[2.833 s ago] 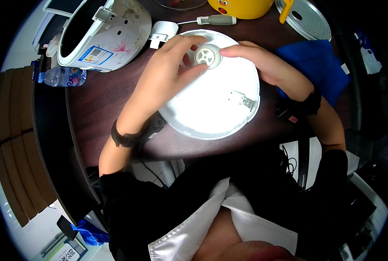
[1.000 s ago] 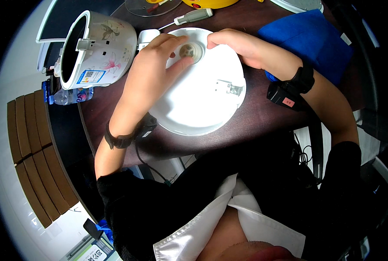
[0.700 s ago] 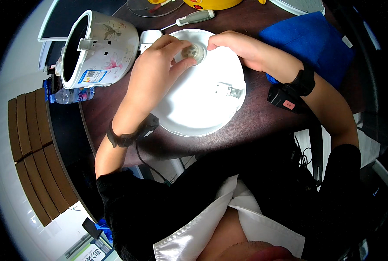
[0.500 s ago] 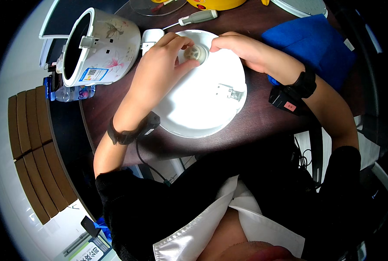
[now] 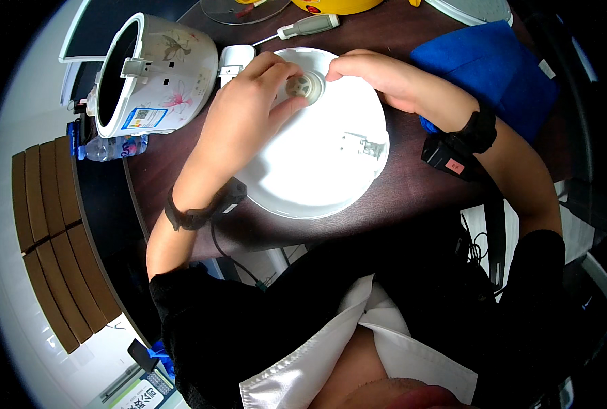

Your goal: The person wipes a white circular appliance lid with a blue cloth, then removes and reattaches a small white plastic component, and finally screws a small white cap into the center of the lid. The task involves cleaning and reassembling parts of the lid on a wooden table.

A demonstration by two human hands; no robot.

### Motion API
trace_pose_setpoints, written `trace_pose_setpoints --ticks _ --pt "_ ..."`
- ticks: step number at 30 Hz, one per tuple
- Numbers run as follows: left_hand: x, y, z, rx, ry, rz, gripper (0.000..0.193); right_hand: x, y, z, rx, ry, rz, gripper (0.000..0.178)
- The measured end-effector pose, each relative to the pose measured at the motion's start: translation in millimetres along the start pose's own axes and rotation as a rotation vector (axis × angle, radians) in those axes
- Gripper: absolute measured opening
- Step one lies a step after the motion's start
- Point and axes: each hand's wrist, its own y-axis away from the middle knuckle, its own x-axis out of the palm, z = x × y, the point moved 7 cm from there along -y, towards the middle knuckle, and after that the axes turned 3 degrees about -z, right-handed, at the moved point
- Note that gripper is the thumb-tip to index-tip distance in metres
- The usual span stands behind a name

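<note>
A white round rice cooker lid lies inner side up on the dark table in front of me. Near its far edge sits a round, slotted steam vent. My left hand reaches over the lid with thumb and fingers curled round the vent's left side. At the lid's far right rim is my right hand, its thumb over the edge and its other fingers hidden beneath. A white hinge or latch fitting shows on the lid's right side.
The flowered rice cooker body lies on its side at the left, a plastic bottle near it. A screwdriver lies beyond the lid. Blue cloth is at the right. A yellow item and glass lid stand at the back.
The lid has shifted very slightly toward me and turned a little. Both hands keep nearly the same places on it, the left fingers a touch further left.
</note>
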Motion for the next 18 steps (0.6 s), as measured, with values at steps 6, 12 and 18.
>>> trace_pose_setpoints --ticks 6,12,18 --pt "1.7 -1.9 -1.5 0.022 -0.035 0.026 0.029 -1.1 -1.3 -0.8 -0.014 0.004 -0.016 0.033" --pt "6.1 -3.4 2.4 -0.044 0.065 0.054 0.029 -1.3 -4.6 -5.9 -0.002 0.004 0.017 0.031" --pt "4.7 -8.6 -3.6 0.058 0.108 0.123 0.029 -4.9 -10.3 -11.8 0.035 0.064 0.093 0.042"
